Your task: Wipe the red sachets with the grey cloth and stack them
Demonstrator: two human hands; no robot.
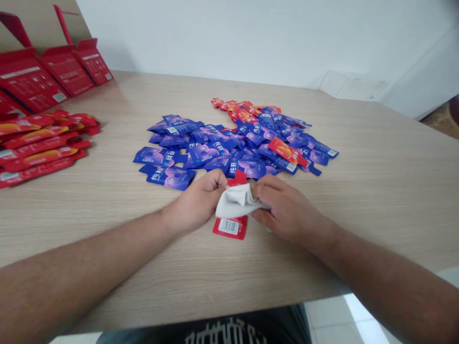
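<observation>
A red sachet (230,227) with a white barcode label lies on the table in front of me, its narrow spout end pointing away. My left hand (201,200) is closed, its fingertips pinching at the sachet's left edge near the spout. A folded white cloth (234,200) covers the middle of the sachet. My right hand (281,205) grips this cloth between thumb and fingers, against the sachet. Just beyond my hands spreads a heap of blue-purple sachets (208,153), with one red-orange sachet (287,151) on top.
More red-orange sachets (247,112) lie behind the blue heap. Stacked red sachets (43,150) line the left side, in front of red cartons (68,69) with raised flaps. A white wall (251,43) borders the wooden table (161,282) at the back.
</observation>
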